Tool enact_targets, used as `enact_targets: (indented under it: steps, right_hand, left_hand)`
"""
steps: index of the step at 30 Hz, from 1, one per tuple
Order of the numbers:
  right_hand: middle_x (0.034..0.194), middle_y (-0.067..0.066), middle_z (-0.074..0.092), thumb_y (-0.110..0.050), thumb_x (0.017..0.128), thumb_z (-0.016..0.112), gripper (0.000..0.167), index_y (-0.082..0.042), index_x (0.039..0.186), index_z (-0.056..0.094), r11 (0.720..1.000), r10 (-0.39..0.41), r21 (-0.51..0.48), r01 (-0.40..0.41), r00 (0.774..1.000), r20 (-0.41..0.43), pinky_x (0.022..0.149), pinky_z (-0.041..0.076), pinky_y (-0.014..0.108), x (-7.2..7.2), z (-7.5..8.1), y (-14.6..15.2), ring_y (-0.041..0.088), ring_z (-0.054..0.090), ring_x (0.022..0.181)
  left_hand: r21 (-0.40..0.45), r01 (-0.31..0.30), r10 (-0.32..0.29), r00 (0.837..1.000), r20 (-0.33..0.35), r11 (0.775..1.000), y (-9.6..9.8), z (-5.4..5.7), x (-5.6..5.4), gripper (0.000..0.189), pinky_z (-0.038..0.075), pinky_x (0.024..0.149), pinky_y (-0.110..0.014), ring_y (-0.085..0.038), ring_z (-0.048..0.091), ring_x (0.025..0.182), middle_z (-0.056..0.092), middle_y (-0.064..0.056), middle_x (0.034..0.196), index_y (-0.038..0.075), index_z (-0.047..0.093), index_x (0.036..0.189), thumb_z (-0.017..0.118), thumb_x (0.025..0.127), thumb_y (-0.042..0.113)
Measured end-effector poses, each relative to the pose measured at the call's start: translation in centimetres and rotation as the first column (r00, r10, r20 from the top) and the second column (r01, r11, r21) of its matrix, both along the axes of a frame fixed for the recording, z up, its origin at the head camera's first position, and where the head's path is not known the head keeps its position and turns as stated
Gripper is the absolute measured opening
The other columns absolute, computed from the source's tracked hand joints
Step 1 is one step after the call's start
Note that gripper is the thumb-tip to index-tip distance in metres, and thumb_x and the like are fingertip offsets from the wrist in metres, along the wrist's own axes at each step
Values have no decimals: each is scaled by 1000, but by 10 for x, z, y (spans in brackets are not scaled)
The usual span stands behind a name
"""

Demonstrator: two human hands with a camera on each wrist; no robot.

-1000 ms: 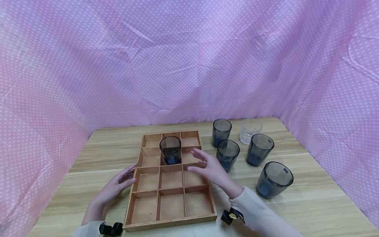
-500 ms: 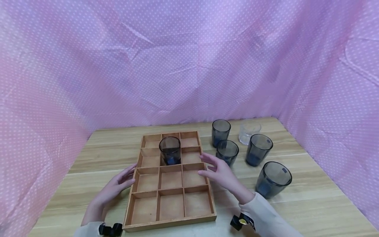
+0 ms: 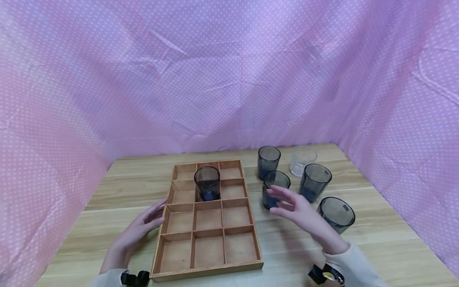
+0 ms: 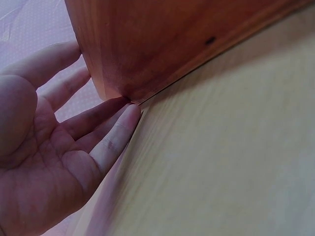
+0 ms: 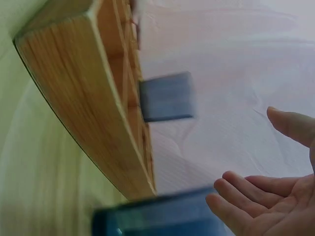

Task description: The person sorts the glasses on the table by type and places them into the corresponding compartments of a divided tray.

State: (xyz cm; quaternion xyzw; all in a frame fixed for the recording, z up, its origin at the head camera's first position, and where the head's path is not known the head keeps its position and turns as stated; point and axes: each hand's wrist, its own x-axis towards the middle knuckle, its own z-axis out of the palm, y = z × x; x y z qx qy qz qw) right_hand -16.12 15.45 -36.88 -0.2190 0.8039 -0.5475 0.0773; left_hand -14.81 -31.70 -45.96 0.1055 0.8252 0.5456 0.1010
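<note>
A wooden compartment tray [image 3: 206, 275] lies on the table, with one dark tinted glass [image 3: 207, 184] upright in a middle compartment of its second row from the back. Against the tray's left side rest the fingertips of my left hand [image 3: 138, 229], fingers extended; the left wrist view shows them touching the outer wall [image 4: 162, 44]. To the right of the tray, my right hand [image 3: 301, 213] hovers over the table with fingers loosely spread and holds nothing. Nearest to it is another tinted glass [image 3: 269, 195], partly hidden behind the fingers. In the right wrist view that glass [image 5: 162, 216] is blurred.
More tinted glasses stand on the right: one at the back [image 3: 268, 163], one further right [image 3: 314, 183] and one in front [image 3: 337, 213], partly behind the right hand. A clear glass [image 3: 302, 161] stands near the back edge. A pink dotted cloth [image 3: 229, 79] hangs behind the table.
My right hand has moved right, from above the tray's right columns to beside the nearest tinted glass. My left hand has stayed at the tray's side.
</note>
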Motion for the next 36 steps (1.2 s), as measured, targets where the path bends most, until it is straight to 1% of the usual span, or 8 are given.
enact_targets:
  steps: [4,7,10,12,17,23,32,36]
  right_hand:
    - [141,27,49,-11,94,62,59,9,143,36,997,38,-65,-36,999,28,97,49,24,4,10,22,7,56,122]
    - [141,11,55,-6,95,58,56,11,143,34,992,67,-107,-64,997,24,95,47,15,6,14,38,-7,53,120]
    - [138,-10,57,-2,95,56,54,9,144,35,990,83,-113,-85,996,-25,96,46,13,10,16,55,-7,52,122]
    - [137,-16,57,2,95,55,53,7,144,35,987,106,-117,-112,993,-56,96,45,14,12,17,67,-4,52,124]
    - [143,-8,54,12,93,48,57,4,147,33,980,151,-115,-164,982,-112,98,44,13,13,15,95,-2,50,127]
    - [143,-9,53,16,92,46,59,6,148,28,985,117,-107,-133,983,-142,98,43,11,12,15,123,-4,47,129]
    - [154,-9,40,22,84,54,72,10,148,24,991,120,-36,-130,973,-198,103,33,6,11,8,153,-8,36,136]
    - [158,-3,33,27,82,51,75,14,148,16,973,199,-74,-219,956,-218,106,30,6,10,-3,160,-6,30,141]
  left_hand:
    - [2,-7,7,1000,-7,1000,0,-1,0,61,35,94,-7,22,38,116,28,-29,154,9,25,154,53,100,19]
    - [12,-4,5,1000,-7,1000,0,-2,0,62,35,94,-7,22,38,116,27,-30,154,8,25,154,53,100,18]
    - [23,-4,4,1000,-7,1000,1,-2,0,61,35,94,-8,22,38,116,28,-30,153,8,25,154,53,100,18]
    - [23,-3,3,1000,-6,1000,1,-2,1,61,35,95,-8,22,38,116,28,-30,154,9,25,154,53,100,18]
    - [17,-2,2,1000,1,1000,1,-1,2,62,34,95,-7,22,39,116,27,-30,154,9,24,154,53,100,19]
    - [25,2,-2,1000,7,1000,1,-2,2,61,35,94,-8,22,39,116,26,-31,154,9,24,154,52,100,18]
    - [27,0,-1,1000,20,1000,1,0,2,62,35,94,-7,22,39,116,25,-30,154,9,24,154,52,100,19]
    - [26,9,-9,1000,10,1000,1,0,1,61,35,94,-7,22,39,116,26,-30,154,9,24,154,52,100,19]
